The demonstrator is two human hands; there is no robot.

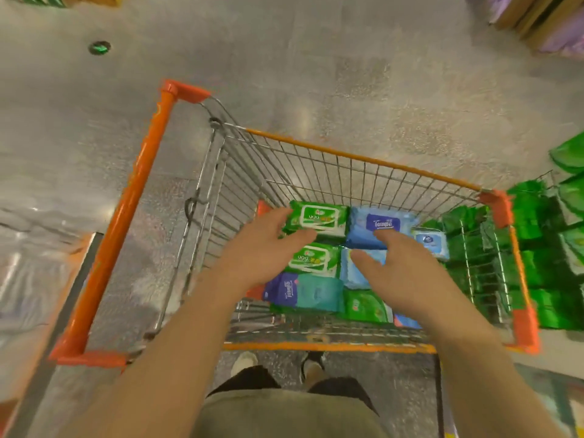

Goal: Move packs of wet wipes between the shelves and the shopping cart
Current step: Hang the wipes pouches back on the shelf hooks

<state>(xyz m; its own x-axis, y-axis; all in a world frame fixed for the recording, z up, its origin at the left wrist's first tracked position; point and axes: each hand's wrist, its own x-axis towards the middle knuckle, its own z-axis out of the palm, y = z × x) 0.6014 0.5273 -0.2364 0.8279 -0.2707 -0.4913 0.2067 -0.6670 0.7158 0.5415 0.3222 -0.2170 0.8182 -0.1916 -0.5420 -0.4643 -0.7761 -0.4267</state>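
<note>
Packs of wipes lie flat in my cart, green ones left, blue ones right. My left hand reaches over the green packs, my right hand over the blue; both grips spread open, holding nothing.

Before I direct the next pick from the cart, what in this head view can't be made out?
- Whether the left hand actually touches the far green pack: motion blur.
- Pack under the right hand: mostly covered, label unreadable.
- Blue pack at the near wall of the cart: hidden by the right forearm.
- Green goods right of the cart: blurred, cut by the frame edge.
- Count of packs: lower layers hidden.
</note>
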